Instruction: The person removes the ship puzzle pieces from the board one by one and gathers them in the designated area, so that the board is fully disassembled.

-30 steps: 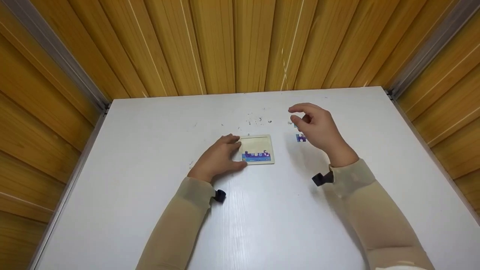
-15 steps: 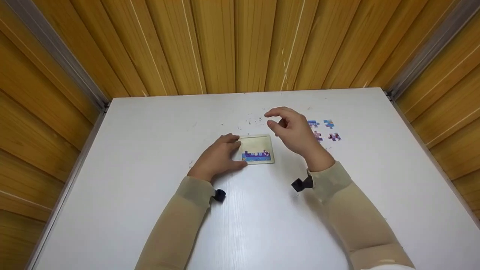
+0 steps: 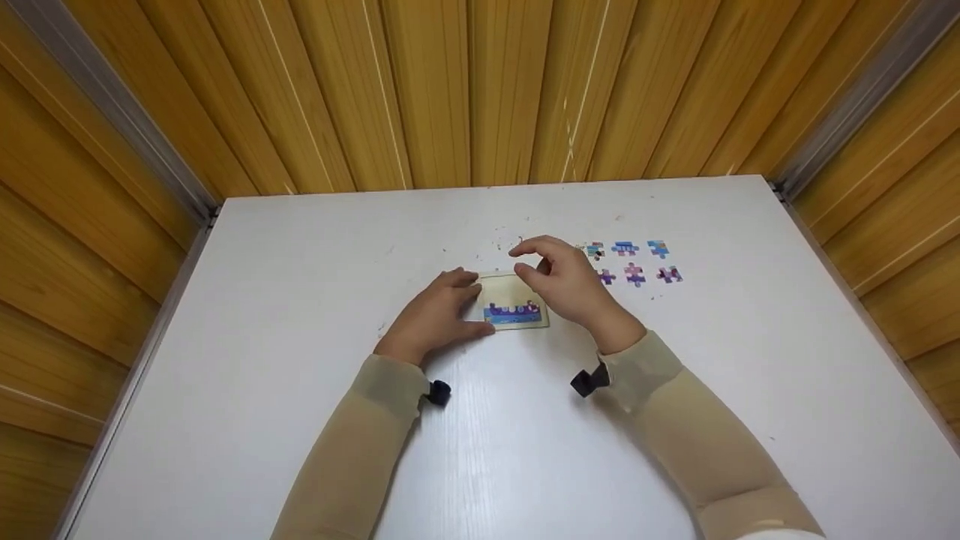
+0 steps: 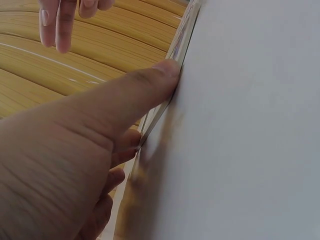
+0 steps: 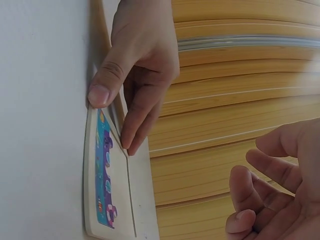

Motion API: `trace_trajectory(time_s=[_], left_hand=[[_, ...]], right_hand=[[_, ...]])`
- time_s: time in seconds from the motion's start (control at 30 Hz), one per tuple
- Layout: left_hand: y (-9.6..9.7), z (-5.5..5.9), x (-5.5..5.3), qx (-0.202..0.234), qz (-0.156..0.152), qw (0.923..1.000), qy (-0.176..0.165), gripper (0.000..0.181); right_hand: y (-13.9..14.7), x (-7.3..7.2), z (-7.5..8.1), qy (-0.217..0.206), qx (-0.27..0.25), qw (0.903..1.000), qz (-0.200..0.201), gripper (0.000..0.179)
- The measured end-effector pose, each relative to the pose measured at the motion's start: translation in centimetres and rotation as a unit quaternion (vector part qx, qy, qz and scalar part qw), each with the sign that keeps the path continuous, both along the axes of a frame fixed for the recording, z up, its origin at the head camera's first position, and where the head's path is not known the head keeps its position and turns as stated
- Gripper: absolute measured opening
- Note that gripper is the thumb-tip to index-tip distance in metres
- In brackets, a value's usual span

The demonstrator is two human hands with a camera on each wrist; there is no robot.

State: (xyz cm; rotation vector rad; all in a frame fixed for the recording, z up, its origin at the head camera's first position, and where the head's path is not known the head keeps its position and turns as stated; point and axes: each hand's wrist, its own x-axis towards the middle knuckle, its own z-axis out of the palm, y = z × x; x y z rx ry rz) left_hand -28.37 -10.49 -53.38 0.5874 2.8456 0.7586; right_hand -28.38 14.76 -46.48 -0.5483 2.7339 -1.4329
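Head view | left hand [image 3: 437,309]: fingers pinching puzzle tray [image 3: 504,289] on table [image 3: 225,375], likely steadying it | right hand [image 3: 564,285]: fingers bent, apart, seemingly empty, above tray's right side | puzzle pieces [image 3: 634,274] rightward, presumably for reach

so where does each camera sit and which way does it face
Head: on the head, facing forward and down at the puzzle frame and loose pieces; left hand, right hand and sleeves show.
Left wrist: on that wrist, looking along left thumb to puzzle frame; right fingertips top left.
Right wrist: on that wrist, looking across the puzzle frame to the left hand; own fingers lower right.
Wrist views share puzzle frame, hands, yellow wall.
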Motion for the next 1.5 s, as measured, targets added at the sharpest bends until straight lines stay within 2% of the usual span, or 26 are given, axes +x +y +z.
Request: trace_trajectory(time_s=[0.47, 0.67, 1.03, 1.5], left_hand=[[-0.2, 0.1, 0.0, 0.008, -0.015, 0.9998, 0.007, 0.086], [-0.3, 0.0, 0.1, 0.005, -0.015, 0.9998, 0.010, 0.085], [-0.3, -0.1, 0.0, -0.001, -0.017, 0.9998, 0.009, 0.086], [-0.4, 0.0, 0.0, 0.001, -0.028, 0.9996, 0.008, 0.090]], right_hand=[[-1.2, -0.2, -2.6, -0.051, 0.033, 0.9973, 0.040, 0.039], [-1.7, -0.1, -3.6, -0.054, 0.051, 0.9958, 0.055, 0.041], [-2.0, 0.0, -4.7, -0.071, 0.123, 0.9870, 0.074, 0.043], [-2.1, 0.1, -5.4, -0.047, 0.179, 0.9785, 0.091, 0.048]])
